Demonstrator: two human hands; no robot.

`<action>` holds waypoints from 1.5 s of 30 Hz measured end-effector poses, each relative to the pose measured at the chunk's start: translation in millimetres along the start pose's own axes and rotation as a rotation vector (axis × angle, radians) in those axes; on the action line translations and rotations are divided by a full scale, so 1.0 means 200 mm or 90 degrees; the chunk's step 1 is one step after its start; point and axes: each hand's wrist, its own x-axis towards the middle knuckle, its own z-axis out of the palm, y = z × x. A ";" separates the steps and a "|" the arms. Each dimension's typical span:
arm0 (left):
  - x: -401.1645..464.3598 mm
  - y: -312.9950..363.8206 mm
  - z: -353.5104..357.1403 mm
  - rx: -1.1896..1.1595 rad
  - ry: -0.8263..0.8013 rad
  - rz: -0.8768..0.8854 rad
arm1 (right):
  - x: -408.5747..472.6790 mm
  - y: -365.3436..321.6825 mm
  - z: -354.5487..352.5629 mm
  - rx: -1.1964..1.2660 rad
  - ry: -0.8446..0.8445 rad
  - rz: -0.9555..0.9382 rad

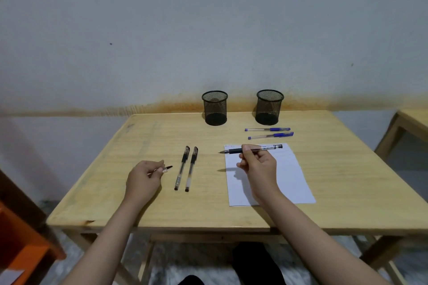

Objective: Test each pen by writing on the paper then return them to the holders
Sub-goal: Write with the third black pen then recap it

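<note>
Mostly plain view. Right hand (257, 164) pinches uncapped black pen (252, 149) above top edge of paper (289, 178), tip pointing left, past paper's corner. Left hand (144, 178) curls round pen cap (165, 169); cap's near end hidden in fingers. Two capped black pens (186, 169) lie side by side on table (139, 141). Two blue pens (269, 133) lie before right mesh holder (269, 107); left mesh holder (215, 107) stands apart. Faint marks at paper's top corner, unreadable.
</note>
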 end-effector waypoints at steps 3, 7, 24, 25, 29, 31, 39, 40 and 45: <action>-0.03 0.08 0.01 -0.004 0.017 0.027 | 0.03 -0.02 -0.05 -0.007 0.015 -0.016; -0.09 0.28 0.14 -0.036 -0.004 0.122 | 0.11 -0.05 -0.10 -0.052 0.057 -0.037; 0.01 0.44 0.61 0.283 -0.283 0.217 | 0.57 -0.03 -0.03 -0.145 -0.013 0.003; 0.01 0.44 0.61 0.283 -0.281 0.221 | 0.58 -0.02 -0.01 -0.187 -0.015 -0.012; 0.02 0.43 0.62 0.295 -0.303 0.211 | 0.59 0.05 0.01 -0.315 -0.020 -0.077; 0.02 0.43 0.62 0.306 -0.315 0.210 | 0.60 0.07 0.00 -0.332 -0.026 -0.104; 0.02 0.44 0.64 0.339 -0.336 0.213 | 0.64 0.11 -0.01 -0.357 -0.015 -0.085; 0.02 0.44 0.64 0.342 -0.338 0.215 | 0.64 0.11 -0.01 -0.352 -0.022 -0.082; 0.02 0.44 0.63 0.349 -0.341 0.213 | 0.66 0.13 -0.01 -0.381 -0.041 -0.084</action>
